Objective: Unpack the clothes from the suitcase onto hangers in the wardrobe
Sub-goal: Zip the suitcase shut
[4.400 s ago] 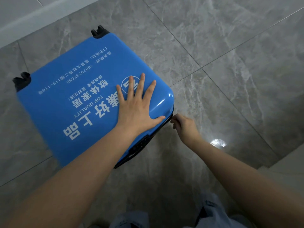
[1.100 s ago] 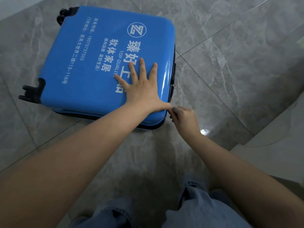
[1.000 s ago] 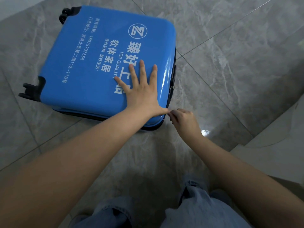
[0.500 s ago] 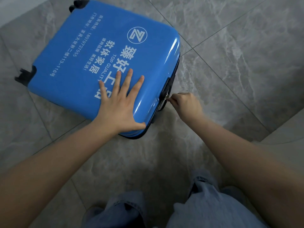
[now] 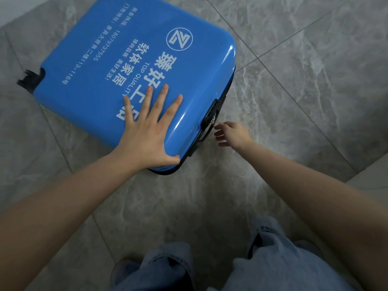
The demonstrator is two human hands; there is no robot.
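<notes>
Blue hard-shell suitcase (image 5: 117, 80) lies flat and closed on the grey marble-look tile floor (image 5: 304, 76), filling the frame from centre toward 11 o'clock, white lettering and a round logo (image 5: 179, 39) on its upper face. Left hand (image 5: 147, 139) pressed palm-down on the shell near the corner closest to the person, fingers spread wide and flat, thumb along the near edge; a flat press, no grip closed round anything. Right hand (image 5: 233, 134) at about 3 o'clock from the left hand, just beside the suitcase's right side wall, fingers loosely parted and pointing at the dark lock housing (image 5: 211, 114). A small metal zipper pull (image 5: 213, 121) hangs there; fingertips (image 5: 218, 127) sit just next to it, possibly brushing it, but contact is too small and blurred to confirm, and nothing is pinched in that grip. One black wheel (image 5: 28, 79) shows at 9 o'clock, motion-blurred; the far end of the case is cut off by the top edge. Underside shell and zip line mostly hidden beneath the lid's overhang. Blue denim legs (image 5: 273, 259) at 6 o'clock, cropped by the bottom edge. Pale strip of another surface at the right edge, 4 o'clock, unidentifiable.
</notes>
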